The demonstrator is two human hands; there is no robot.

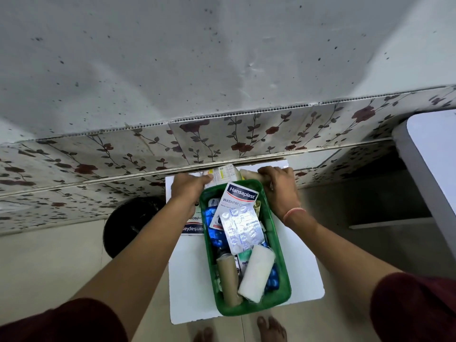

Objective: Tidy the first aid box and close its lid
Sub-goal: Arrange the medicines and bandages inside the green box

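Note:
A green plastic first aid box [280,248] stands open on a small white table [190,280], with no lid in view. Inside lie a Hansaplast packet [240,196], a silver tablet strip [240,228], a white gauze roll [256,275], a tan bandage roll [228,277] and blue blister packs [214,233]. My left hand [187,191] grips a printed medicine carton [222,172] at the box's far edge. My right hand [278,186] is closed on a tan bandage roll [249,174] beside that carton.
A second Hansaplast box [192,228] lies on the table left of the green box, partly under my left arm. A black round object [128,225] stands on the floor at left. A floral-tiled wall [222,134] is right behind the table. My bare feet [271,328] show below.

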